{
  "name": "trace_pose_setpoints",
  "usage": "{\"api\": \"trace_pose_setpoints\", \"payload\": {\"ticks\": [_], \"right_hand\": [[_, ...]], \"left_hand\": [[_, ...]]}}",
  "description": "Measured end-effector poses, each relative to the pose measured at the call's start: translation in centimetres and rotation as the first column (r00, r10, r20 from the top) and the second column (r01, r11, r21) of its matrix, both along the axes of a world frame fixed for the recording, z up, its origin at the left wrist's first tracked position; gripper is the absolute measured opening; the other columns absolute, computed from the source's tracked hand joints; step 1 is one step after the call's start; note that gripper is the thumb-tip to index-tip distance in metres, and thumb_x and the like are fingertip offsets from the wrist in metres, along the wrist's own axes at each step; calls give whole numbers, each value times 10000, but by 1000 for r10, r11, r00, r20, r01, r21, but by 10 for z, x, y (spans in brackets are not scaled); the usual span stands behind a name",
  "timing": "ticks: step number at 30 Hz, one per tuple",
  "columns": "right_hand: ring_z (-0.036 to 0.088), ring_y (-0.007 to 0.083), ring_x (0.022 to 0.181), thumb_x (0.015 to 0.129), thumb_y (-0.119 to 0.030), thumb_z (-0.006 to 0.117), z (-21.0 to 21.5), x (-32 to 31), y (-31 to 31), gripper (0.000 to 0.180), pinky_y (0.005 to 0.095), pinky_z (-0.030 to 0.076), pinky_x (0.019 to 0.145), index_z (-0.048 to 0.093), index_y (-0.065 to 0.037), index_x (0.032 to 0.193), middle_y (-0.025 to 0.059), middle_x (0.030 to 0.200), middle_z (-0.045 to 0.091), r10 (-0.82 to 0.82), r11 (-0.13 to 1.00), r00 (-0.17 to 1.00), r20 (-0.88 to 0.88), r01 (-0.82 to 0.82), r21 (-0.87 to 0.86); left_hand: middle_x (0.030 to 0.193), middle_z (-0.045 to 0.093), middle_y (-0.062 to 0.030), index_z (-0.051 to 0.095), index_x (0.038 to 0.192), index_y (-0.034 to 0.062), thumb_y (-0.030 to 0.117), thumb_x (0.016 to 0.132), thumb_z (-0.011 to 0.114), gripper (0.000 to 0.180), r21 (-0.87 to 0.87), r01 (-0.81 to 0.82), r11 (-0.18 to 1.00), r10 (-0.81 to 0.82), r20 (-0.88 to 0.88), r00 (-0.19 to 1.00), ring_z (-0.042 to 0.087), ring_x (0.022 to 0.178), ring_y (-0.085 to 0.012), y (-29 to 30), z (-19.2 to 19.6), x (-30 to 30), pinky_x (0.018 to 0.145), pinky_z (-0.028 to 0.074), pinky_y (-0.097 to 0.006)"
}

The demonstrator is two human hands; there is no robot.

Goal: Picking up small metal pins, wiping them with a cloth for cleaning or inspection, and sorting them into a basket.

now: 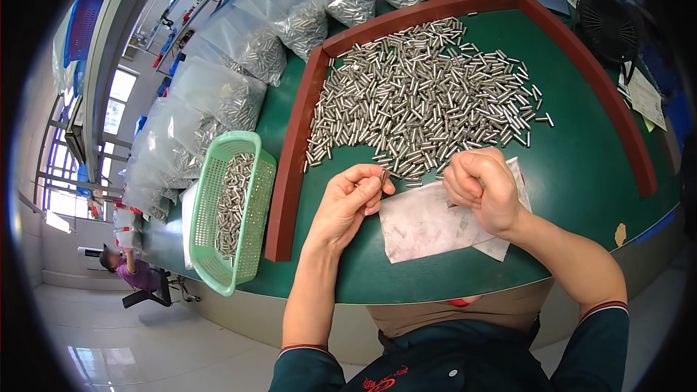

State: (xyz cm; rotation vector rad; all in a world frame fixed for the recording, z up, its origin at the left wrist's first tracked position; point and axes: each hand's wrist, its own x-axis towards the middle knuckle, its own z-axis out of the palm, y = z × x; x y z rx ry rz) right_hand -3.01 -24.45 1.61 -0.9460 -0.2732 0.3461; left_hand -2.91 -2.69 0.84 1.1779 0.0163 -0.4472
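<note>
small metal pin [383,173] pinched at its end between the left hand [353,199] fingertips above a white sheet [428,221], near the pin pile [425,94], likely stiff, light and slippery, while the right hand [483,192] is curled closed, contents hidden.

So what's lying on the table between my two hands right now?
In the head view, between the left hand and right hand lie white paper on the green table and the pile's nearest metal pins.
</note>
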Motion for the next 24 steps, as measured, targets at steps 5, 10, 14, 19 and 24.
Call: {"api": "trace_pose_setpoints", "payload": {"ticks": [5,10,14,19,24], "right_hand": [[223,70,417,812,-163,342,0,0,-1,354,233,193,404,275,-91,472,-22,440,280,13,1000,1000,-5,-13,0],[227,68,415,815,-153,334,1,-1,1,351,230,197,404,278,-92,474,-22,441,283,22,1000,1000,2,-22,13],[228,66,414,817,-149,332,-1,-1,-1,351,229,198,403,279,-92,475,-23,442,285,15,1000,1000,1,-15,17],[197,72,392,804,-184,358,0,-2,2,364,238,167,392,261,-103,462,-20,413,256,-21,1000,1000,-3,21,1],[202,76,390,806,-174,342,0,-1,3,358,239,175,393,267,-100,465,-19,419,260,-29,1000,999,13,29,-1]], "left_hand": [[766,588,-89,546,894,36,55,809,566,90,23,25,999,-25,5,1000,430,570,-51,-1,-1,1,494,326,-179],[755,588,-79,530,868,45,43,804,568,74,108,24,994,-28,34,999,455,591,-52,-2,2,-2,491,327,-182],[766,592,-82,529,863,45,40,806,563,67,109,37,993,-41,30,999,458,594,-55,-5,0,-3,489,327,-184],[652,503,2,560,837,11,32,790,583,57,479,-146,866,-14,315,949,401,555,-34,-20,1,-12,479,302,-174],[481,370,-1,585,744,18,27,687,644,83,751,-213,625,-352,514,782,351,431,-90,-46,2,-25,408,293,-238]]}}
